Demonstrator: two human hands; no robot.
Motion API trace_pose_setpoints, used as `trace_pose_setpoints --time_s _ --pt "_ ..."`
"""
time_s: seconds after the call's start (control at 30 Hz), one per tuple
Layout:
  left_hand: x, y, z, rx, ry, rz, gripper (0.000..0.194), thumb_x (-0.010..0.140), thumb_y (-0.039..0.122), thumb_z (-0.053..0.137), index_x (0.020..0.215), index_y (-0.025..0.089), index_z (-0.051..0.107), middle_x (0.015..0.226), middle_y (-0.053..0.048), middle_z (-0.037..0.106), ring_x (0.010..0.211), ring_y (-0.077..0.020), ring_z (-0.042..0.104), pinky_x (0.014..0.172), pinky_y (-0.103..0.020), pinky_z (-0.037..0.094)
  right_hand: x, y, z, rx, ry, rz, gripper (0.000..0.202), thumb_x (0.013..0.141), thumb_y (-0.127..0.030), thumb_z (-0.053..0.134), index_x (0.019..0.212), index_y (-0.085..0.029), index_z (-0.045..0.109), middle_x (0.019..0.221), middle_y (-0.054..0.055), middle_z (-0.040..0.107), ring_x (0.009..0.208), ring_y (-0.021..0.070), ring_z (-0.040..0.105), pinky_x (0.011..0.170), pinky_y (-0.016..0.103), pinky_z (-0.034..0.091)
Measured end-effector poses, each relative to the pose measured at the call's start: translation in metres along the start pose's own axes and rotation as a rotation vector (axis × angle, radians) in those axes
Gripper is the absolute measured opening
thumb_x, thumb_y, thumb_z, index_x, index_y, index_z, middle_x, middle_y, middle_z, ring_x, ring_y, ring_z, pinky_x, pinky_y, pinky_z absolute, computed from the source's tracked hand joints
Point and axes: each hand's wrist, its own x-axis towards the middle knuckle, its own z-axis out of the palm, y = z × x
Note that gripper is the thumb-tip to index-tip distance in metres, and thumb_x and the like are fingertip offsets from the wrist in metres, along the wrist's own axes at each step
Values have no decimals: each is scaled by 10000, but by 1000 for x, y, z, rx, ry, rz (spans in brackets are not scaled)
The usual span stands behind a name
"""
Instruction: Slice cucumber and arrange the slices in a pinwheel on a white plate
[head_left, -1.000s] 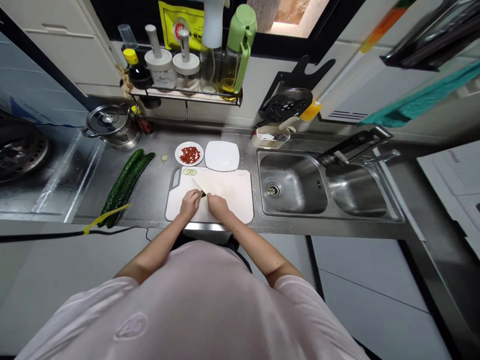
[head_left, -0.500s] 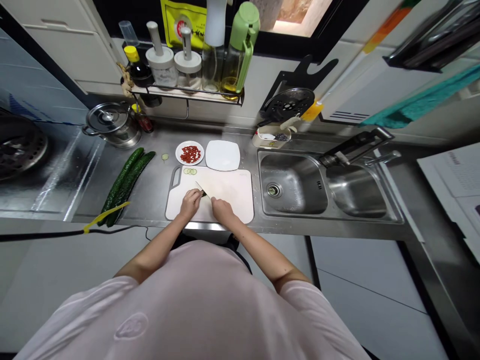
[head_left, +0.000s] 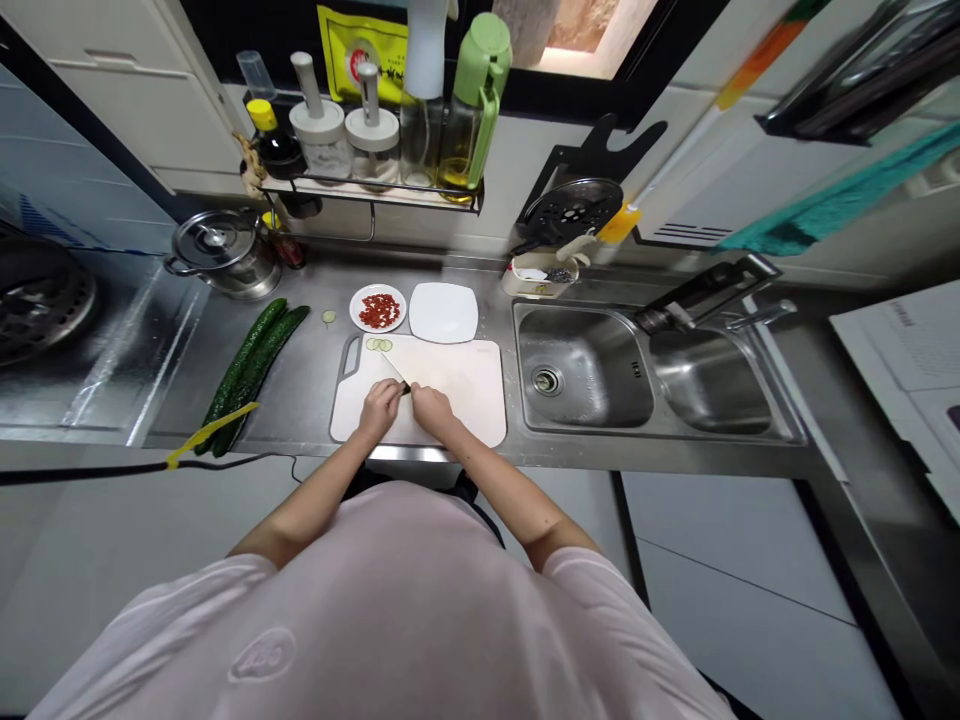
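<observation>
Steel counter (head_left: 300,385) first: it runs the full width, stove end on the left, sink (head_left: 585,368) sunk into the right half. At its front edge, just left of the sink, lies the white board (head_left: 465,385), and that is where the work is. Two whole cucumbers (head_left: 251,370) wait side by side near the left end, untouched, long axes slanting from the front-left toward the back-right. Behind the board sit a saucer of chopped red bits (head_left: 379,310) and a bare white plate (head_left: 443,311).

Progress, as I judge it: early days. Only a few thin slices (head_left: 379,344) lie at the board's back-left corner, one stray slice (head_left: 328,316) sits on the steel beyond, and the two long ones are still to go.

Now the small stuff. Left hand (head_left: 380,405) curls down on the board near its front edge, fingers bunched over something too hidden to name. Right hand (head_left: 433,408) is closed around a knife handle just beside it. The knife (head_left: 396,373) points away from the person, toward the back-left corner, its long axis slanting that way, tip well short of the slices.
</observation>
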Motion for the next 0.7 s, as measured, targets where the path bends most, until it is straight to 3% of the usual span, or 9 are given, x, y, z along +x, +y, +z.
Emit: trace_pose_setpoints --time_s 0.3,0.7 --pt "0 -1 3 -8 8 -15 219 916 233 423 974 214 634 955 -70 626 936 -179 564 848 -353 470 -33 13 6 -38 -57 32 276 844 -20 374 1070 -138 480 922 115 663 906 216 643 742 303 472" --pt "0 -1 2 -3 4 -11 229 917 234 423 998 219 636 958 -66 631 945 -180 566 845 -352 472 -7 5 5 -6 -14 -4 293 866 -34 350 1110 -129 480 961 111 663 929 202 637 767 293 477"
